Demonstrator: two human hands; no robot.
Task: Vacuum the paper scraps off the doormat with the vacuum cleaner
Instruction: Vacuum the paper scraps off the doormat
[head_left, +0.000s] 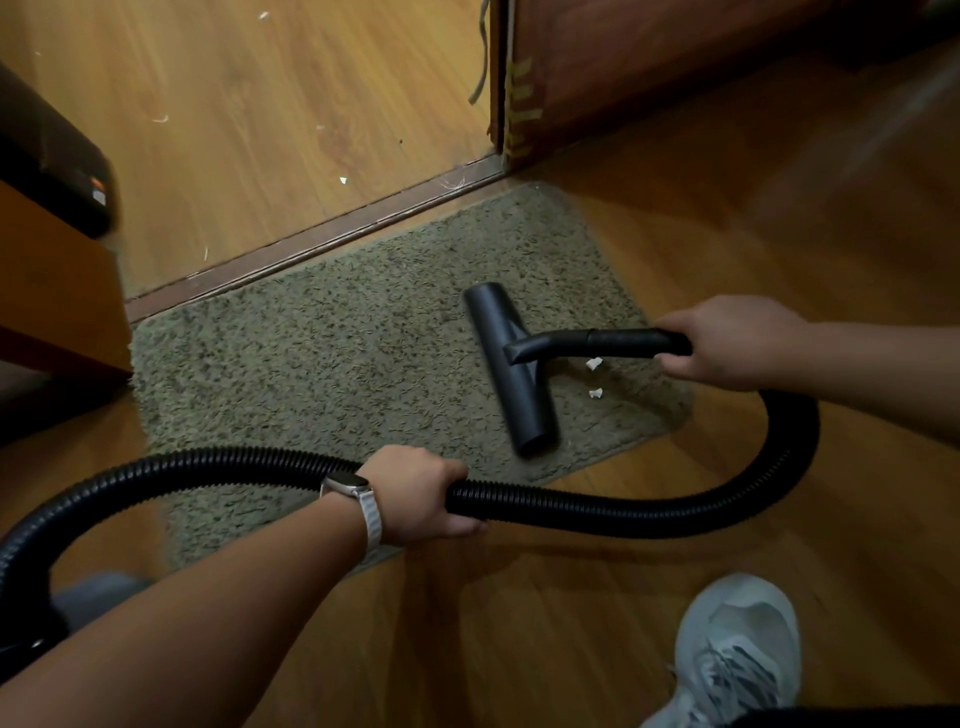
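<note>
2 scraps (594, 364) on doormat (311, 353) by nozzle (500, 332)

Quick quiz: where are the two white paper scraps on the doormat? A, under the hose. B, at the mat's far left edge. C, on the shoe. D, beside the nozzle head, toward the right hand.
D: both paper scraps lie on the doormat right beside the nozzle head, near the wand that the right hand grips; the left hand holds the hose.
</note>
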